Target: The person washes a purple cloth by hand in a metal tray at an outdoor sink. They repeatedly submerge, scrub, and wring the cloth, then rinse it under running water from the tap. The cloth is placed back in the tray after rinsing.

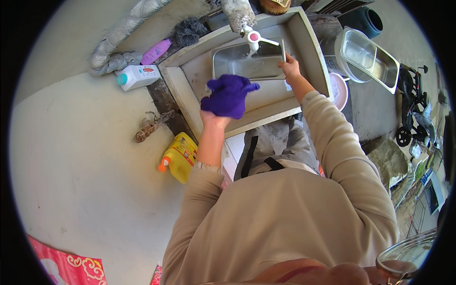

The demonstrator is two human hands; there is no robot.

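Note:
A rectangular stainless steel pan [245,66] lies in the wide stone-like sink [302,53], with water running into it from a white tap [253,37]. My right hand [290,67] grips the rim at the pan's right end. Bunched over the palm and fingers of my left hand [214,119] is a purple cloth [229,95], which hides most of the fingers. The left hand is just in front of the pan's near left corner, above the sink.
Left of the sink stand a white bottle with a teal cap [139,76], a purple bottle [156,52] and a yellow jug [181,156]. A dark scouring pad [190,31] sits behind. At right are another metal pan [386,69], a clear container [358,48] and a pink basin [338,92].

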